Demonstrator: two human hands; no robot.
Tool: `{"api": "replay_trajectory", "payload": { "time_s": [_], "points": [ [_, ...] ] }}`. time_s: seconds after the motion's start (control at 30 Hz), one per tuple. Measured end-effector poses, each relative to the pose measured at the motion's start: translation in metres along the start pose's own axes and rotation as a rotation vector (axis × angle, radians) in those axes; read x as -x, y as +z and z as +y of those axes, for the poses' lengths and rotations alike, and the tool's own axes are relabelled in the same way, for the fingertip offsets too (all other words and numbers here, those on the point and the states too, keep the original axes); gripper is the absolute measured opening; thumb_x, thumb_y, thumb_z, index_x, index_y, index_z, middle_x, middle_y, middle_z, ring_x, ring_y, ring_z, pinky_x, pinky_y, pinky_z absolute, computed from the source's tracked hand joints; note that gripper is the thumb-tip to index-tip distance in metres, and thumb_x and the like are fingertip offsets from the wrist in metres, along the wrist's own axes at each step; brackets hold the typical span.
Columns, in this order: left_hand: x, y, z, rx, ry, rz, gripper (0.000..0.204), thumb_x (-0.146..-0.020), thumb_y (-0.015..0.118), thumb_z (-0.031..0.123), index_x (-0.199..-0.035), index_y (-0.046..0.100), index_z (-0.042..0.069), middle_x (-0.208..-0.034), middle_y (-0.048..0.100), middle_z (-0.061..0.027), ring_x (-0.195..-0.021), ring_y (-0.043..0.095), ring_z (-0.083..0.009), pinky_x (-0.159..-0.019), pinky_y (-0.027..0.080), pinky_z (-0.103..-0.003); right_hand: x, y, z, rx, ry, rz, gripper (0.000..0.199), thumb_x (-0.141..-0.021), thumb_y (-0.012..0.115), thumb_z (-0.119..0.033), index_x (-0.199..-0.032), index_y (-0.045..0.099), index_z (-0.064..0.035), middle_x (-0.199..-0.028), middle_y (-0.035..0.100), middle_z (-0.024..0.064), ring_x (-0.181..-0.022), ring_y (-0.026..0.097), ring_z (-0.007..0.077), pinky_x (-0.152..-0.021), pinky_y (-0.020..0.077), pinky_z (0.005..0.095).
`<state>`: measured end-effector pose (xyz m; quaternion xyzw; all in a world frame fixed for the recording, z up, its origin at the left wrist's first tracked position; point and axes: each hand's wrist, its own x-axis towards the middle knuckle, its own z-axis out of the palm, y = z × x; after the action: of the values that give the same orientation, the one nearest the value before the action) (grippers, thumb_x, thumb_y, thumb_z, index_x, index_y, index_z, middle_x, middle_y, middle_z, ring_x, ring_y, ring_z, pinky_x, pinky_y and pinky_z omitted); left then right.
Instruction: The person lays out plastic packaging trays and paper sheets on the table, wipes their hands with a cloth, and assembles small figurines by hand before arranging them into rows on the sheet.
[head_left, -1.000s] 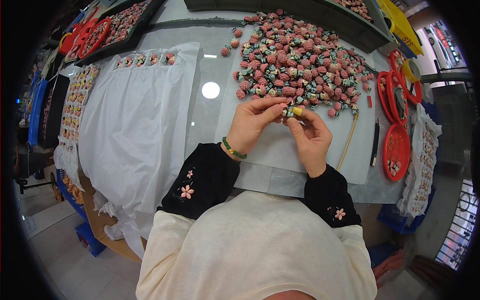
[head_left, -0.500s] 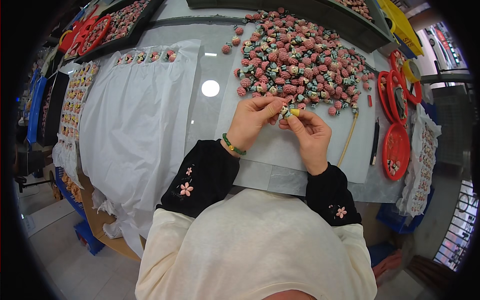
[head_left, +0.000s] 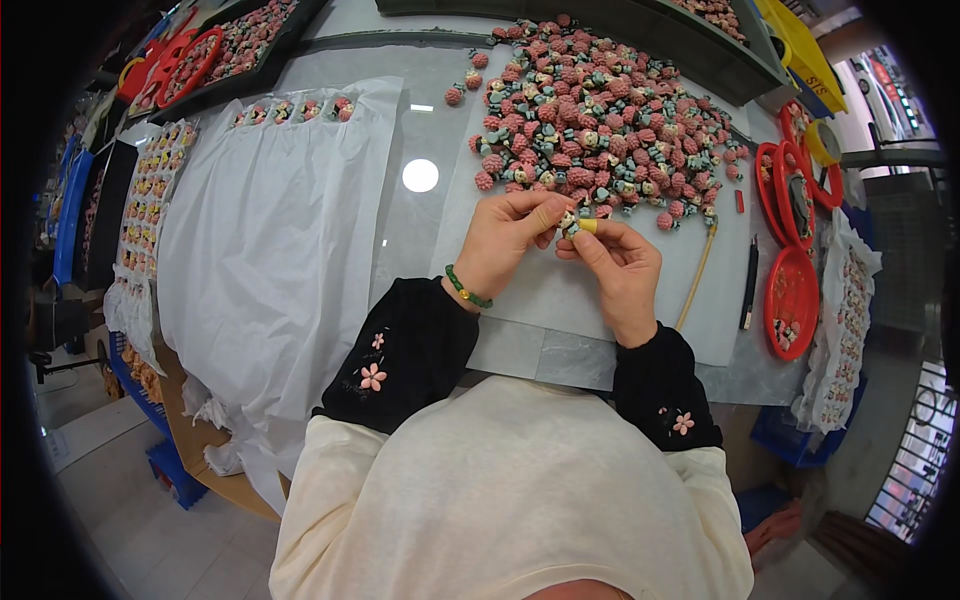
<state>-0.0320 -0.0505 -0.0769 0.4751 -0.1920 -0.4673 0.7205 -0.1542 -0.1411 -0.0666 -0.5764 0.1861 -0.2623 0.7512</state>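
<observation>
Both of my hands pinch one small painted figurine (head_left: pixel 569 224) between thumbs and fingertips, just above the near edge of a big heap of figurines (head_left: pixel 600 120). My left hand (head_left: pixel 507 232) grips its upper part; a green bead bracelet circles that wrist. At its lower right side, my right hand (head_left: pixel 620 268) holds the same piece, with a yellow band (head_left: pixel 589 226) on one finger. The heaped pieces have pink bumpy tops and grey-blue and black parts. Fingers cover much of the held figurine.
White sheeting (head_left: pixel 270 230) drapes the table's left, with a row of figurines along its far edge. A thin wooden stick (head_left: pixel 697 278) and a dark slim tool (head_left: pixel 750 285) lie to the right. Beyond them sit red dishes (head_left: pixel 790 275). A dark tray (head_left: pixel 600 20) borders the far side.
Hardly anything differs. My right hand and the figurine have shifted very slightly; both hands keep their hold on it.
</observation>
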Motion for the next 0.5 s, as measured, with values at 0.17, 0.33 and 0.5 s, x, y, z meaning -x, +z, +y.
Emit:
{"api": "replay_trajectory", "payload": {
  "time_s": [0.17,0.33,0.5],
  "points": [
    [-0.0001,0.0004,0.0016,0.009,-0.012,-0.009,0.025,-0.087,0.054,0.019,-0.096,0.061,-0.003,-0.07,0.053,0.0005,-0.062,0.045,-0.0057,-0.055,0.034,-0.02,0.0005,0.0007,0.001,-0.033,0.002,-0.006,0.016,-0.083,0.056,-0.003,-0.096,0.056,0.0062,-0.087,0.062,0.0132,-0.075,0.062,0.0192,-0.071,0.0518,0.0298],
    [-0.0011,-0.0013,0.0051,0.034,-0.04,-0.019,0.025,-0.087,0.053,0.021,-0.092,0.061,-0.002,-0.069,0.053,0.0002,-0.061,0.045,-0.0058,-0.054,0.034,-0.019,-0.0008,0.0021,0.002,-0.022,0.013,-0.007,0.013,-0.083,0.053,0.0,-0.094,0.056,0.0062,-0.086,0.062,0.0131,-0.075,0.062,0.0199,-0.071,0.0519,0.0299],
    [0.0003,0.0025,0.0042,0.119,-0.156,0.002,0.036,-0.089,0.049,0.031,-0.09,0.06,-0.003,-0.073,0.055,-0.0009,-0.062,0.046,-0.006,-0.056,0.037,-0.019,-0.0007,-0.0018,0.0056,-0.072,0.012,0.101,0.011,-0.083,0.048,0.003,-0.09,0.057,0.0057,-0.087,0.061,0.0144,-0.075,0.063,0.0212,-0.07,0.0522,0.03]
  ]
}}
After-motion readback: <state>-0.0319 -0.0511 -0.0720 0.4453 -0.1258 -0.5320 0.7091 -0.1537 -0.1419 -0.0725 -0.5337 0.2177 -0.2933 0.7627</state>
